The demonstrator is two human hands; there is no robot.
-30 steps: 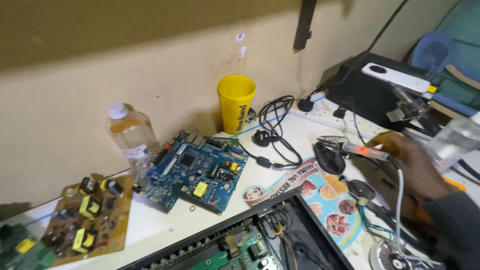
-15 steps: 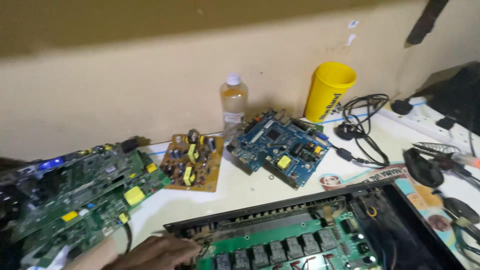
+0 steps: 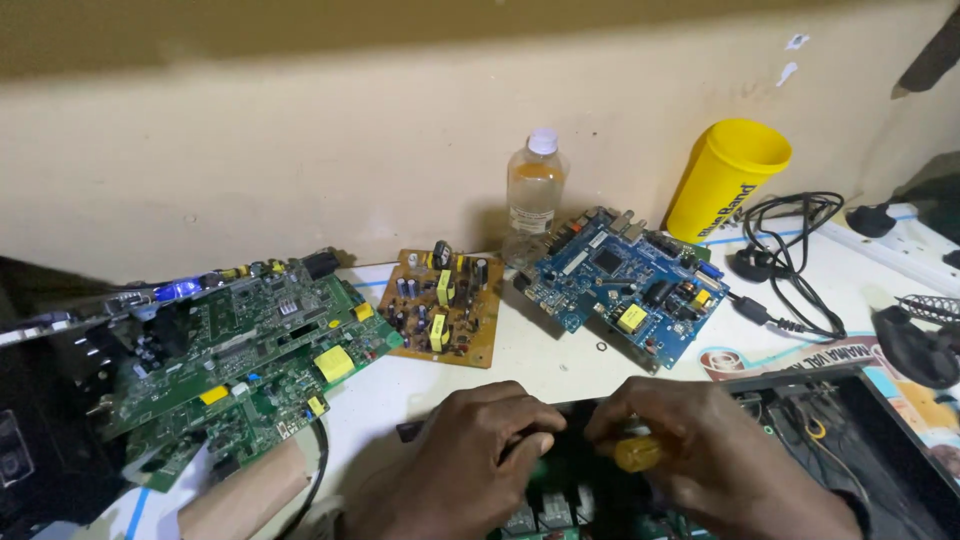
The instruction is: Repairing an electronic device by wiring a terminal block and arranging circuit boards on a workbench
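Both hands are working low in the view, over the near edge of an open black chassis that is lying flat on the white surface. The right hand is closing its fingers around a screwdriver with a yellow handle; only the rounded butt of the handle is showing between the curled fingers. The tool's long axis seems to be running leftward and slightly down from that butt toward the left hand, but the shaft and tip are hidden, so the exact line is hard to tell. The left hand is sitting just left of the handle, fingers bent and pinched together over the chassis rim, likely steadying the hidden tip or a small part; whether it is gripping anything cannot be told. Holding the hands this close together is keeping the tool braced over the green board inside the chassis.

Taking the chassis as the landmark: behind it, toward the wall, a blue board is lying flat, with a brown board to the left of that. Well to the left, two green boards are resting tilted, overlapping one another. Behind the blue board a clear bottle is standing upright, and a yellow cup is leaning against the wall further right, near a coil of black cable.
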